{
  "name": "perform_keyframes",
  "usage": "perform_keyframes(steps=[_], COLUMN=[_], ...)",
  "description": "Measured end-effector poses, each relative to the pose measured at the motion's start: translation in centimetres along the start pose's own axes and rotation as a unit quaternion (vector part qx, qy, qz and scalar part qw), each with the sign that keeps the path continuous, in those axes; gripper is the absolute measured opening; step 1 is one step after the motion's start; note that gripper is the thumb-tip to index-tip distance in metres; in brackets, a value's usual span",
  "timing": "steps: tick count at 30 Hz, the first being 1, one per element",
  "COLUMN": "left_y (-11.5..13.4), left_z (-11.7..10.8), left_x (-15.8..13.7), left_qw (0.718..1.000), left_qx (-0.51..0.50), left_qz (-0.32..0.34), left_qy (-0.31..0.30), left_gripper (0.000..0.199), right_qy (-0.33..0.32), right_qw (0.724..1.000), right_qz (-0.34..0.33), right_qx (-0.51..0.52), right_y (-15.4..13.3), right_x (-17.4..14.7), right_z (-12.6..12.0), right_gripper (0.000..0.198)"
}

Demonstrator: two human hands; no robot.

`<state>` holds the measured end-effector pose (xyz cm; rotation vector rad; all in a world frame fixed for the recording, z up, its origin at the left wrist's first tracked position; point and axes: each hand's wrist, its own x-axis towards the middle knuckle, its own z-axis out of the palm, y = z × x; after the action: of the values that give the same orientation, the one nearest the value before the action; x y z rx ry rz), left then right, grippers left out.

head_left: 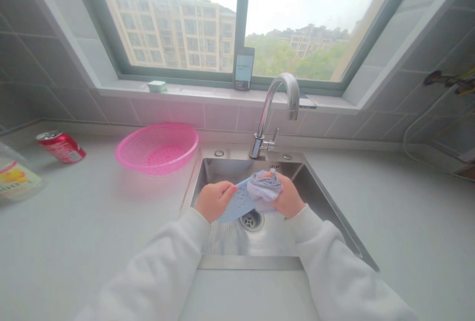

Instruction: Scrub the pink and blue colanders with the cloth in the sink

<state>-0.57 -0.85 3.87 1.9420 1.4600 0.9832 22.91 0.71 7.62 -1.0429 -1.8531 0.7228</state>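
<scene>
Over the sink (pixel 252 263), my left hand (pixel 215 201) pinches the near left end of a light-blue piece with small holes (pixel 237 203). It looks thin and flat, perhaps plastic; its exact kind does not show. My right hand (pixel 288 196) is closed round a bunched lavender cloth (pixel 263 187), which lies against the right part of the blue piece and covers some of it. Below them is the round drain (pixel 251 220) in the steel basin. Behind my hands stands the chrome faucet (pixel 262 118), with no water seen coming from its spout.
Left of the sink are a pink plastic basket (pixel 158 165), a red can (pixel 61 148) and a bottle with a fruit label (pixel 17 177). On the windowsill are a green block (pixel 157 86) and an upright phone (pixel 244 69). A flat dark object (pixel 307 102) lies behind the faucet.
</scene>
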Motion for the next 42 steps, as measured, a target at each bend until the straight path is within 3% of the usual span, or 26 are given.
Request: perform_keyframes(steps=[2, 4, 10, 15, 18, 22, 28, 36, 38, 42], left_y=[0.1, 0.2, -0.2, -0.5, -0.4, -0.3, -0.4, 0.2, 0.0, -0.5], left_z=[0.0, 0.0, -0.4, -0.7, -0.8, -0.5, -0.2, -1.0, -0.9, -0.7], left_x=[0.0, -0.1, -0.5, -0.8, -0.7, -0.3, 0.3, -0.4, -0.3, 0.0], left_qw=[1.0, 1.0, 0.998, 0.996, 0.998, 0.999, 0.999, 1.0, 1.0, 0.999], left_qx=[0.003, -0.007, -0.057, -0.081, -0.064, -0.025, 0.034, 0.011, 0.017, 0.049], left_qz=[0.002, 0.003, 0.005, 0.021, 0.0, -0.028, -0.027, 0.019, 0.015, -0.003], left_qy=[-0.007, -0.015, -0.004, 0.017, 0.022, 0.022, 0.012, -0.016, -0.008, -0.007], left_gripper=[0.045, 0.045, 0.041, 0.043, 0.038, 0.044, 0.046, 0.049, 0.05, 0.05], right_qy=[-0.045, -0.048, 0.098, 0.168, 0.156, 0.134, -0.011, 0.121, 0.106, 0.037], right_qw=[0.999, 0.999, 0.994, 0.979, 0.98, 0.987, 1.0, 0.991, 0.992, 0.998], right_qz=[-0.021, -0.024, 0.039, 0.113, 0.104, 0.078, -0.009, 0.055, 0.063, 0.051], right_qx=[0.006, 0.009, -0.037, 0.031, 0.063, 0.05, 0.026, -0.026, -0.022, 0.02], right_y=[-1.0, -0.6, 5.5, 8.2, 7.7, 4.8, 0.4, 5.4, 5.2, 2.2], right_x=[-0.3, -0.3, 0.7, 0.6, 0.5, 0.5, -0.4, 0.9, 0.9, 0.2], right_z=[1.1, 0.9, -4.2, -4.8, -4.1, -2.8, 0.3, -4.9, -4.6, -1.9], right_gripper=[0.023, 0.02, 0.021, 0.016, 0.019, 0.025, 0.027, 0.024, 0.025, 0.03])
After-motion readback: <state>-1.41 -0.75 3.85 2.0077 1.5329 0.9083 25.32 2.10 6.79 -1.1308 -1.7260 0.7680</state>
